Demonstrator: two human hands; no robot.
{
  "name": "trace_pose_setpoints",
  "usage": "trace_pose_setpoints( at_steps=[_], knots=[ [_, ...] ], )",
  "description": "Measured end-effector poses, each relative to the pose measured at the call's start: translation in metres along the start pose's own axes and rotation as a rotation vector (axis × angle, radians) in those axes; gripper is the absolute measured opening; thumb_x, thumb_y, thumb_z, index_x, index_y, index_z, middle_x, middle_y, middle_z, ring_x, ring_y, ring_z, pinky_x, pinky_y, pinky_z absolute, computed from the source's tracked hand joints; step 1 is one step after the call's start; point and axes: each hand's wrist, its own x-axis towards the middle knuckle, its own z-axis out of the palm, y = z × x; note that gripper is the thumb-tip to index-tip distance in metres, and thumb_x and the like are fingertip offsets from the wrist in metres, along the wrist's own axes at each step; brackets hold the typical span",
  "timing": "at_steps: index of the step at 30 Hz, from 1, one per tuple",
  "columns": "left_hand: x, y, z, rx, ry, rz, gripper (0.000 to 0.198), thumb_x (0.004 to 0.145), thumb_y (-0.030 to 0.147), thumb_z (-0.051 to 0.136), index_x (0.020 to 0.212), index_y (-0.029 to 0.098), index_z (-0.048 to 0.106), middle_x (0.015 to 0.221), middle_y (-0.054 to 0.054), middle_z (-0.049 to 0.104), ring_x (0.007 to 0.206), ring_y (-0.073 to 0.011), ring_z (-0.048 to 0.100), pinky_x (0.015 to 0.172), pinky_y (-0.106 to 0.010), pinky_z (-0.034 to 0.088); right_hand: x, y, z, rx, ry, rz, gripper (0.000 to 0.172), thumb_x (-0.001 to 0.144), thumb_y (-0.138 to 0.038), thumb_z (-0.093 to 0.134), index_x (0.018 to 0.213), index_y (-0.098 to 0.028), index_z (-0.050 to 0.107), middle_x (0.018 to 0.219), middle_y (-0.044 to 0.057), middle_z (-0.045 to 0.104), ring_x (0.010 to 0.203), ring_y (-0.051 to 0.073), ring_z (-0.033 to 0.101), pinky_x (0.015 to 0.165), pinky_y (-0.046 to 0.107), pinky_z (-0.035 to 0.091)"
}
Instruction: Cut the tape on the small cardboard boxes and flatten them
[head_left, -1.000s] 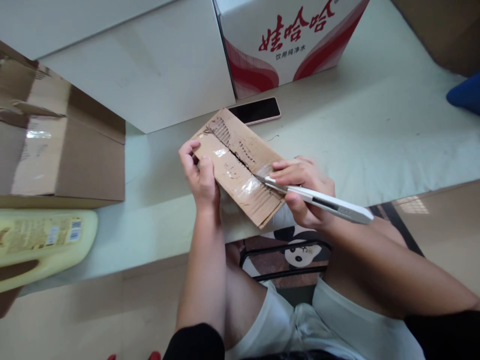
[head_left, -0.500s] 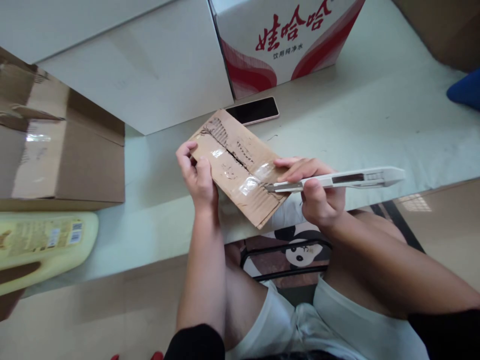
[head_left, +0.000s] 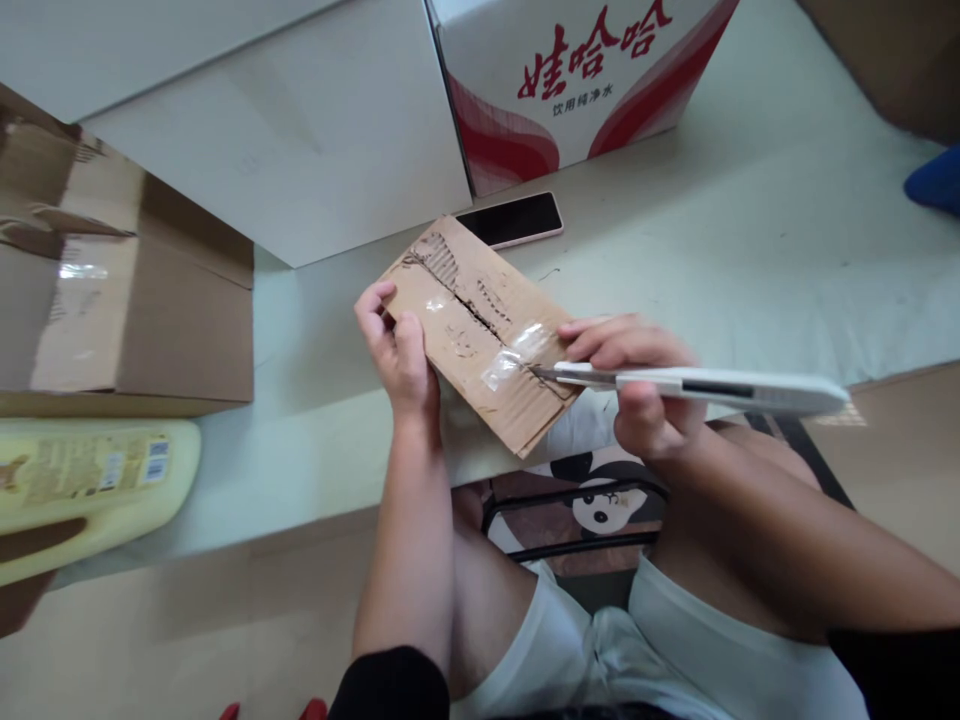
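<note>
A small flat cardboard box (head_left: 480, 320) is tilted above the table's near edge, its top torn in places, with a dark slit along the middle and shiny clear tape across it. My left hand (head_left: 401, 350) is closed around the box's left side, thumb on top. Between the thumb and fingers of my right hand (head_left: 645, 380) is a white utility knife (head_left: 750, 388). Its blade tip touches the box by the taped end of the slit. The fingertips of that hand rest near the box's right edge.
Behind the box lies a phone (head_left: 517, 219) on the pale tablecloth (head_left: 712, 260). A white carton (head_left: 300, 150) and a red-and-white carton (head_left: 577, 100) stand at the back. To the left are a brown cardboard box (head_left: 180, 300) and a yellow bottle (head_left: 97, 480).
My right hand has shifted slightly right, and the knife's handle end has swung right and a little down. The blade tip remains at the slit. My left hand holds the box nearly still.
</note>
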Motion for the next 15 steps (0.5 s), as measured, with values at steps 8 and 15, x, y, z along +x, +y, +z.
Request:
trace_pose_setpoints(
  at_steps=[8,15],
  knots=[
    [0.005,-0.014,-0.014,0.052,0.019,-0.084,0.050,0.092,0.044,0.057,0.137,0.030,0.041,0.140,-0.009,0.053,0.134,-0.0258,0.055,0.113,-0.044,0.046,0.006,-0.017,-0.008,-0.410,-0.073,-0.285,0.019,0.103,-0.042,0.049,0.096,-0.031,0.063,0.098,0.003,0.073,0.099,0.021,0.074,0.081,0.040,0.059],
    [0.002,-0.015,-0.009,-0.027,0.012,-0.136,0.053,0.089,0.052,0.055,0.136,0.031,0.042,0.133,-0.010,0.057,0.116,-0.0244,0.063,0.088,-0.038,0.056,-0.005,-0.019,-0.014,-0.522,-0.131,0.072,0.029,0.096,-0.059,0.057,0.093,-0.032,0.068,0.111,0.004,0.072,0.112,0.027,0.071,0.086,0.047,0.059]
  ],
)
